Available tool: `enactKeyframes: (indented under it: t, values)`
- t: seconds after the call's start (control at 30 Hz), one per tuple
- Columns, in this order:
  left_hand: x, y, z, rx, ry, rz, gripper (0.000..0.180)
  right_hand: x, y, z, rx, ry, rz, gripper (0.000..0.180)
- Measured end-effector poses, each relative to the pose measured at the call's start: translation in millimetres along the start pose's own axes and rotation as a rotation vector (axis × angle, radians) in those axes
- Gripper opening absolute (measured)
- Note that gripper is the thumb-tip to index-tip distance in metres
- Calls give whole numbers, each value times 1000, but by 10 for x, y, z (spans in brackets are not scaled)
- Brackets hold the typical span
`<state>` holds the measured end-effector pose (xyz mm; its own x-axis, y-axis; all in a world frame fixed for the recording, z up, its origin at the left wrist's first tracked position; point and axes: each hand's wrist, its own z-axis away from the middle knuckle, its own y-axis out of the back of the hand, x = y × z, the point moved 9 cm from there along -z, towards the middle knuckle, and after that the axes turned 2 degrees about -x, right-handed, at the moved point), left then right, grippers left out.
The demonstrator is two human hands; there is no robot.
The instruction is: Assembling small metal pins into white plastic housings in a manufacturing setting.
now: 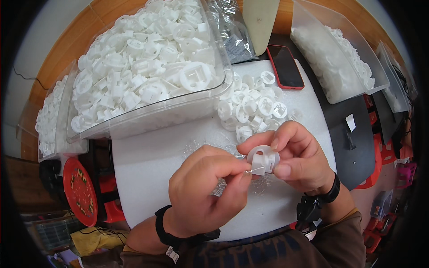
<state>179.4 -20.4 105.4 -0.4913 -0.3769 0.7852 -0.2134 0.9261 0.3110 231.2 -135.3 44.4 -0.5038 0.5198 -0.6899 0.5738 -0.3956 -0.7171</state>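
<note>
Between the thumb and fingers of my right hand [301,156] is a round white plastic part [264,160] with a raised block and small slots. My left hand [210,187] pinches a thin metal pin [254,170], whose tip points at the block of that part. Whether the pin touches or enters a hole cannot be made out. Below and behind my hands, loose thin metal pins [259,184] lie scattered on the white foam sheet [147,178]. Just beyond my hands is a loose heap of similar white plastic parts [250,105].
A big clear bin [147,114] heaped with white parts stands far left. A red-edged phone [285,67] lies beside a silvery plastic bag [234,38]. Another clear bin [339,67] is at far right. A red round stool [80,192] stands at left.
</note>
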Motion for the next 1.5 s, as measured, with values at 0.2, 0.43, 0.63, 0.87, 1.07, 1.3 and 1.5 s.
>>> enactKeyframes:
  t: [0.2,0.43,0.63,0.87,1.07,1.3,1.5]
  values:
    - [29,-12,-19,-14,-28,16,18,-14,27,-3,11,5,7,22]
    - [46,-7,-14,-21,-33,17,18,-32,-10,-8,-30,46,40,21]
    - [23,-4,-5,-9,-5,32,17,-55,-23,-12,-33,79,84,22]
    - [-10,-3,9,1,13,8,15,-259,-134,19,-87,331,508,21]
    - [-114,-38,49,16,179,127,11,-364,-203,128,-44,460,744,23]
    - [-209,-120,129,-108,359,256,9,-392,-296,199,-63,563,1002,28]
    - [-325,-92,166,30,535,350,6,-407,-339,221,-58,633,1118,31]
